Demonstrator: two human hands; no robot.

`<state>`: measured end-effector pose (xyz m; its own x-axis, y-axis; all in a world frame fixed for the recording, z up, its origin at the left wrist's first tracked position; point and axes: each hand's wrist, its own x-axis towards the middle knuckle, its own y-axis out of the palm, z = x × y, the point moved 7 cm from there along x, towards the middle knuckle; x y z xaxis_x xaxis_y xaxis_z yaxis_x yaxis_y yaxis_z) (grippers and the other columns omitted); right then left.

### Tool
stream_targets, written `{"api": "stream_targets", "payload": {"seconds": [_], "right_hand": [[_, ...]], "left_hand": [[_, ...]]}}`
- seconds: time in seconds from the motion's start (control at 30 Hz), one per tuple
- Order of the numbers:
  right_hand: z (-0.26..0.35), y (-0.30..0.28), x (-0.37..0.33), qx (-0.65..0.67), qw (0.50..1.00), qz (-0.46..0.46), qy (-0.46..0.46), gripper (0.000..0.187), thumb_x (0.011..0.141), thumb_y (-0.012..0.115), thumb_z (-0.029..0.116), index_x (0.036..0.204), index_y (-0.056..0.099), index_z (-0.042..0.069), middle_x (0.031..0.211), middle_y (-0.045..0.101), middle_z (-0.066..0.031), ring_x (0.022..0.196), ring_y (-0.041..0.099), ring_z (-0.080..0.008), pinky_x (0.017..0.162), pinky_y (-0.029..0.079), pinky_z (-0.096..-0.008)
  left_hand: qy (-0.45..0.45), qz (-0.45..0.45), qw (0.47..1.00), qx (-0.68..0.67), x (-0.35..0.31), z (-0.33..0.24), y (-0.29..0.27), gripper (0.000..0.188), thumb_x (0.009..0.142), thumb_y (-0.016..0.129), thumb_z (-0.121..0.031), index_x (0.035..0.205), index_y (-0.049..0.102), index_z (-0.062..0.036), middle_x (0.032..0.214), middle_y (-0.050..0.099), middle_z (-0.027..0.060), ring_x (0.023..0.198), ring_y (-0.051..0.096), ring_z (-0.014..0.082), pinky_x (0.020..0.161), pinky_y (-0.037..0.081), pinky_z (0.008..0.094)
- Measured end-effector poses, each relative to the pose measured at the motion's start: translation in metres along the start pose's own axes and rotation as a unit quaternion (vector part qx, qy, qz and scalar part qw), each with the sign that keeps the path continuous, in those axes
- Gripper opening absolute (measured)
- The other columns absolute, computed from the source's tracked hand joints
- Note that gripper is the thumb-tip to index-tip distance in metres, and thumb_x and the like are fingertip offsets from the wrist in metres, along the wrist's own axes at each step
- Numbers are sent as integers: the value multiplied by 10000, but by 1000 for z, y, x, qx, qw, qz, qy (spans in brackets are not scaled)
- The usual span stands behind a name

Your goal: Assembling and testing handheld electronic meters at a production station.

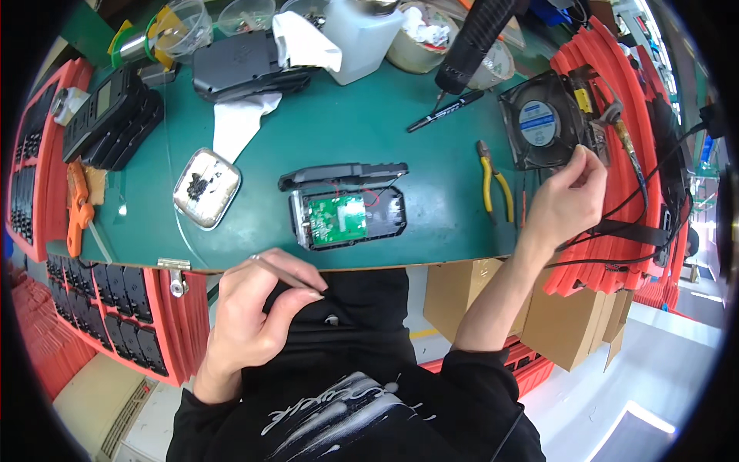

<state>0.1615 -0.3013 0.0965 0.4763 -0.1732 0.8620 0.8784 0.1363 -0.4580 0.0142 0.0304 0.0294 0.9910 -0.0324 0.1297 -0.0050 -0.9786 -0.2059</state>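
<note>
Near the table's front edge, my left hand (258,312) is closed around a slim brownish tool (286,275) shaped like tweezers. My right hand (568,202) is raised at the right, thumb and fingers pinched together beside a black cooling fan (536,121); whatever is between the fingertips is too small to make out. Between the hands lies an opened black device housing (389,215) with a green circuit board (336,219) inside. Its other half (342,176) stands behind it, joined by red wires. A soldering iron (630,146) lies to the right of my right hand.
Yellow-handled pliers (487,181), a black marker (445,111) and a hanging power screwdriver (476,46) are right of centre. A metal tray (207,189) with dark bits sits left. Black handheld devices (115,115), a bottle (358,42) and tubs line the back. Red foam sheets (589,58) flank the table.
</note>
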Motion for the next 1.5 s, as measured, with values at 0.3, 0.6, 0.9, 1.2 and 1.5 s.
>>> {"api": "stream_targets", "payload": {"seconds": [0.3,0.6,0.9,1.2,1.5], "right_hand": [[52,-35,-41,295,923,184,164,223,1026,626,145,1112,728,-34,870,713,-90,741,629,-95,640,492,-265],[145,-40,-92,590,728,348,31,264,1069,521,142,897,586,-48,831,690,-133,650,598,-174,649,481,-290],[75,16,-73,248,891,372,73,192,1073,532,83,1021,654,-55,861,676,-107,785,633,-178,715,517,-315],[117,4,-67,319,881,341,-83,154,976,613,-11,1108,690,-29,1126,703,-149,1063,660,-270,916,510,-339],[133,13,-86,418,789,442,-95,143,951,629,-14,1089,657,-38,1099,728,-168,1013,690,-283,930,515,-330]], "left_hand": [[36,-22,998,49,16,-15,11,155,831,760,36,928,640,17,850,697,129,716,675,293,644,524,367],[154,-35,975,156,18,-39,40,269,770,824,0,996,681,26,824,680,123,700,637,306,638,515,395],[51,-111,923,365,21,-18,5,520,707,900,-155,1160,717,22,913,588,89,811,569,270,689,467,390],[61,-74,912,398,32,-12,3,650,682,908,-179,1271,700,2,875,524,67,784,505,256,698,447,389],[93,-54,927,358,39,-18,27,541,688,902,-157,1182,724,-25,896,539,70,793,516,256,706,453,394]]}}
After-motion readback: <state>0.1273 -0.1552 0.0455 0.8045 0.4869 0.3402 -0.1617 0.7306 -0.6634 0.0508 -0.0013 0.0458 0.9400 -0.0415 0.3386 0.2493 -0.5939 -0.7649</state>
